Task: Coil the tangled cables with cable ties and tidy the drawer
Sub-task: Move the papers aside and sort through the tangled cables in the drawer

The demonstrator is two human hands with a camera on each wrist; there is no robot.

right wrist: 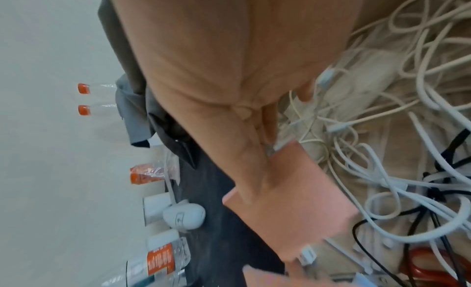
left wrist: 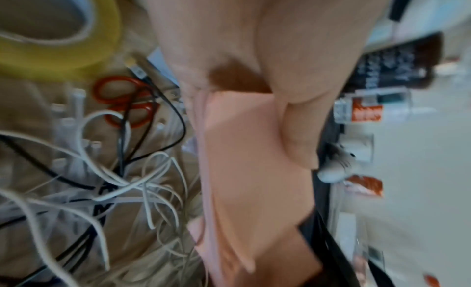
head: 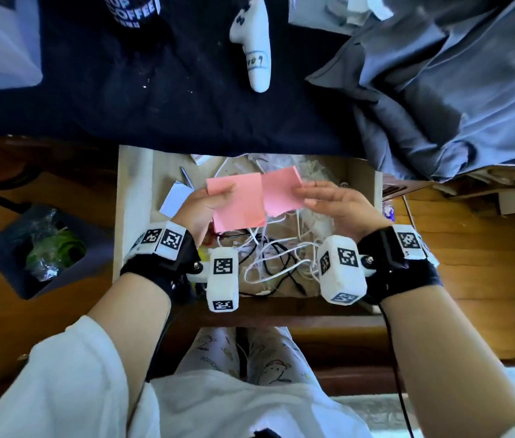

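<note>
An open wooden drawer holds a tangle of white and black cables. Above it both hands hold pink sticky-note pads side by side. My left hand pinches the larger pad, thumb on top, as the left wrist view shows. My right hand pinches the other pink pad by its right edge; the pad also appears in the right wrist view. The cables lie loose beneath, untouched by either hand. What look like white cable ties lie among them.
Red-handled scissors and a yellow tape roll lie in the drawer's left part, with white cards. On the dark desk behind are a white controller, a dark cup and grey cloth. A bin stands at the left.
</note>
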